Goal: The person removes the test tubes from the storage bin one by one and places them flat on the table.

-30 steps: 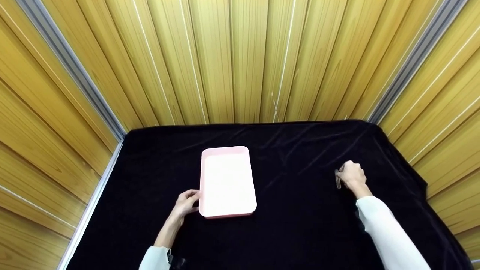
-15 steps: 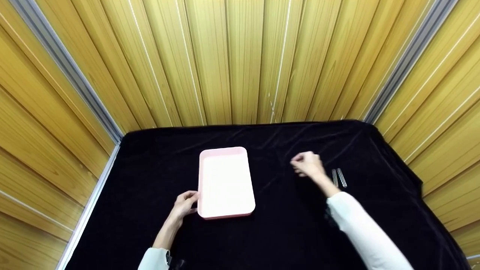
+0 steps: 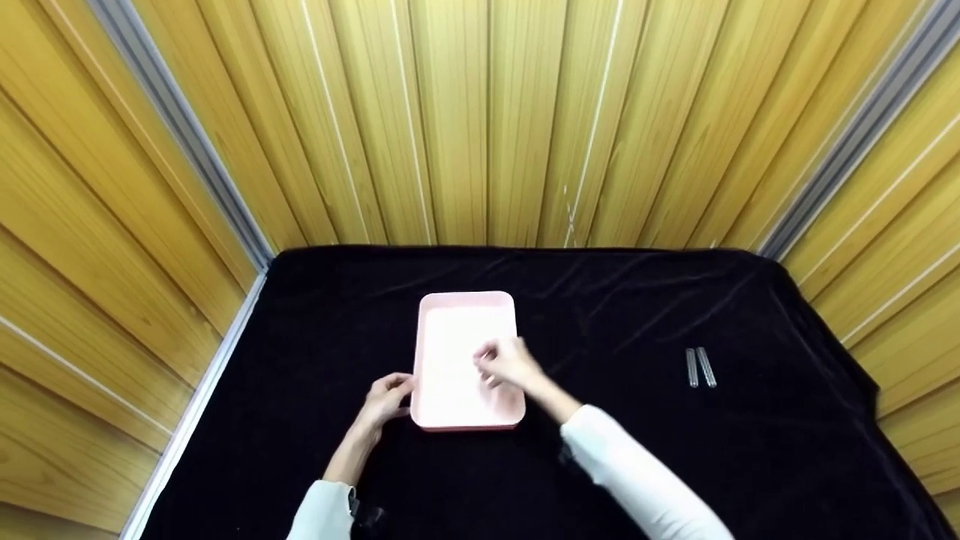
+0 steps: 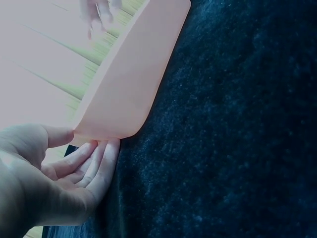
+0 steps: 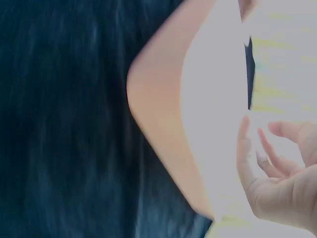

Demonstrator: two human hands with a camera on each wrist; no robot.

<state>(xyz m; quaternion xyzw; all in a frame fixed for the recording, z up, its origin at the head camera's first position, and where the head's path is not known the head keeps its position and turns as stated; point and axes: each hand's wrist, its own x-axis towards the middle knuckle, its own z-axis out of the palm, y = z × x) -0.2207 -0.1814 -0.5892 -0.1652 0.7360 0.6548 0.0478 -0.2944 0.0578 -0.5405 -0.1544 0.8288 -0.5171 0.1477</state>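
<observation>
A shallow pink tray (image 3: 466,298) with a white-looking inside lies on black cloth. At its left side, my left hand (image 3: 385,401) grips it, thumb at the rim and fingers low against the outer wall (image 4: 124,94). My right hand (image 3: 506,364) is over the tray's right half, thumb and fingers curled toward each other. In the right wrist view, glare washes out the space between the fingers of the right hand (image 5: 282,173), and I cannot tell whether they pinch something clear. Two clear, slim glass-like tubes (image 3: 691,367) lie side by side on the cloth, to the right.
Black velvety cloth (image 3: 600,315) covers the table on all sides of the tray. Wood-patterned yellow panels (image 3: 480,127) rise behind the table and along both sides, with grey metal strips in the corners.
My right hand has left the tubes at the right and swung left to over the tray, uncovering two tubes. My left hand keeps its grip on the tray. The head view has shifted slightly.
</observation>
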